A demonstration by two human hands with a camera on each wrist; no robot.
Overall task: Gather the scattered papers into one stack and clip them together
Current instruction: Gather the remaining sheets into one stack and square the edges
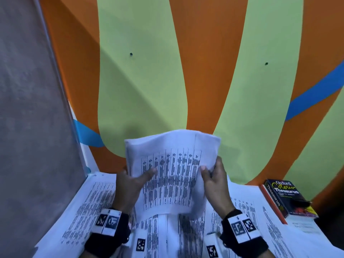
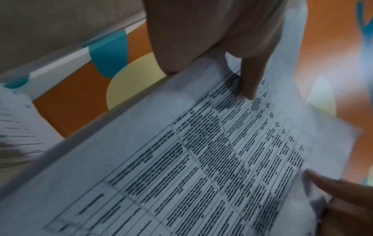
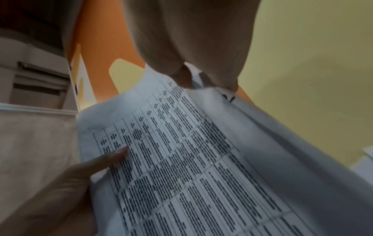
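Thesaurus [image 1: 287, 199] (far right), sheets [image 1: 89, 203] everywhere

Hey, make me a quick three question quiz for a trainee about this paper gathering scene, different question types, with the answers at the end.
1. True or false: both hands hold the raised stack of papers.
2. Multiple choice: where is the thesaurus? A) under the raised stack B) on the table's right side, by the wall C) in the left hand
3. Fill in: more printed sheets lie loose on the ____.

Key:
1. True; the left hand grips the left edge, the right hand the right edge.
2. B
3. table
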